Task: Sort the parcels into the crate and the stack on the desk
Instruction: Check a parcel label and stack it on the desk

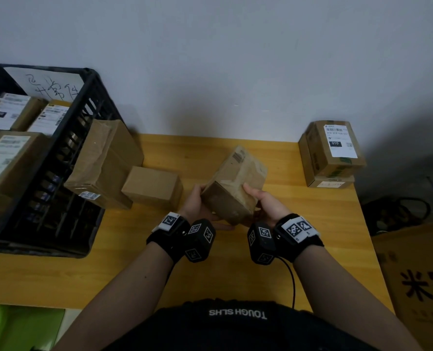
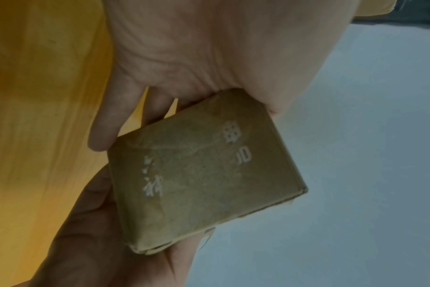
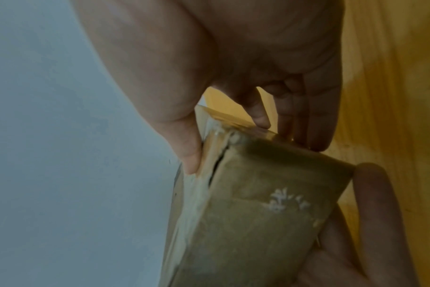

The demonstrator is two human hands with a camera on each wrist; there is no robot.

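- One brown cardboard parcel (image 1: pixel 233 184), wrapped in clear tape, is held tilted above the middle of the yellow wooden desk (image 1: pixel 273 274), one end toward the person and the other raised toward the wall
- The left hand (image 1: pixel 197 202) grips the parcel's left side, thumb up along the edge; the left wrist view shows its fingers (image 2: pixel 111 124) straight and slightly parted beneath the box
- The right hand (image 1: pixel 267 202) grips the right side, thumb (image 3: pixel 190 153) pressed to the taped seam; the right wrist view shows its fingers (image 3: pixel 304 120) close together against the far face
- White printed characters (image 2: pixel 152 184) show on the parcel's broad face in both wrist views
- Two more parcels lie on the desk to the left: a small plain box (image 1: pixel 153 187) and, just beside it, a larger taped box (image 1: pixel 104 163) leaning against the crate
- One black plastic crate (image 1: pixel 78 138) stands at the desk's left end, with at least three labelled parcels (image 1: pixel 7 158) visible inside and a handwritten white sheet (image 1: pixel 50 84) at its back
- One stack of two parcels (image 1: pixel 333 153) sits at the desk's far right corner, the upper one bearing a white shipping label
- A large brown carton (image 1: pixel 418 287) with black characters stands off the desk's right edge
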